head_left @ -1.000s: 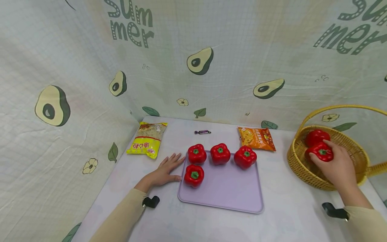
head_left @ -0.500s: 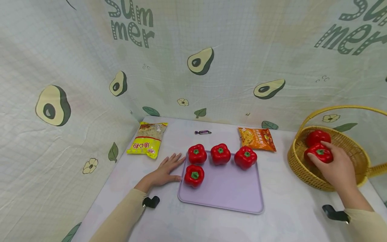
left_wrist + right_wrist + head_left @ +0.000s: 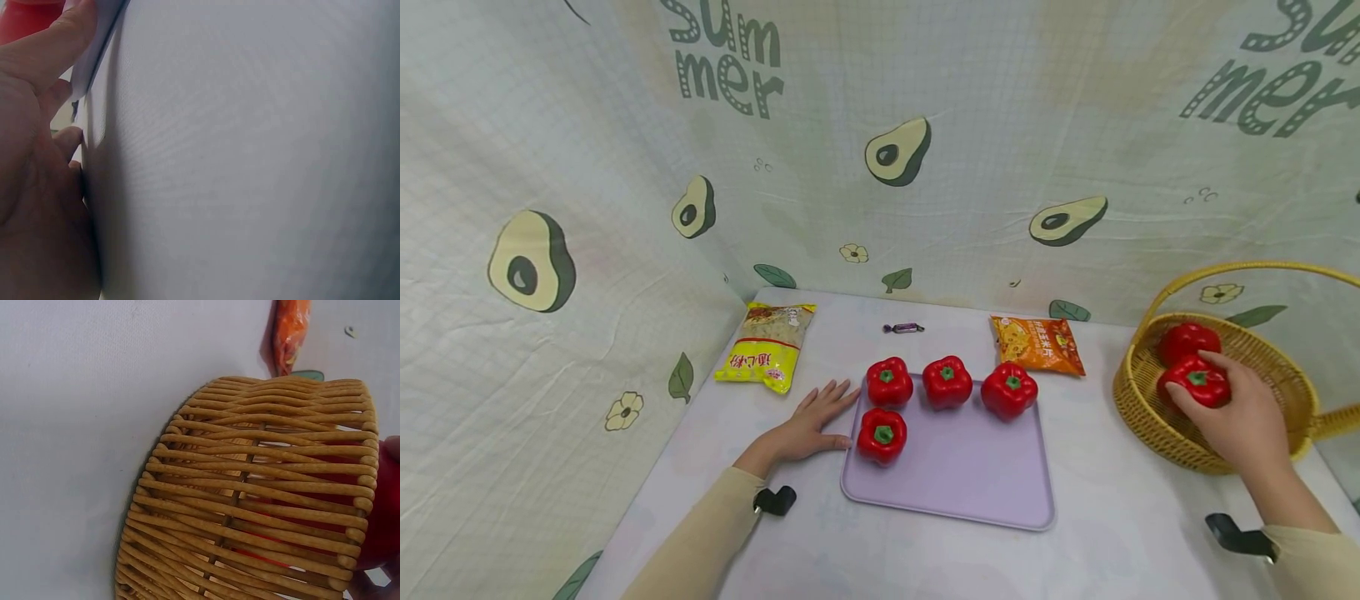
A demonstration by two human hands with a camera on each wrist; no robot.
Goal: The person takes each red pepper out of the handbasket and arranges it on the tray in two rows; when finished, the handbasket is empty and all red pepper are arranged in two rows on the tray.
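Note:
At the right, my right hand point(image 3: 1247, 412) grips a red bell pepper point(image 3: 1197, 383) inside the wicker basket point(image 3: 1138, 408), thumb on one side and fingers over the other. A second red bell pepper point(image 3: 1187, 340) lies behind it in the basket. The right wrist view shows the held bell pepper point(image 3: 382, 515) at the basket's rim. My left hand point(image 3: 812, 423) lies with spread fingers on the table, thumb and fingertips at the left edge of the lilac tray point(image 3: 966, 475). Three bell peppers stand along the tray's back edge, and one bell pepper point(image 3: 882, 436) sits in front at the left.
A yellow bag of pasta point(image 3: 765, 346) lies at the back left. Behind the tray is a small purple wrapped candy point(image 3: 903, 328). An orange snack bag point(image 3: 1037, 343) lies between tray and basket. The basket's tall handle point(image 3: 1255, 265) arches over its back, near the cloth backdrop.
My right hand, still gripping the bell pepper in the basket, has shifted slightly to the right along with its forearm. The left hand and the tray have stayed put.

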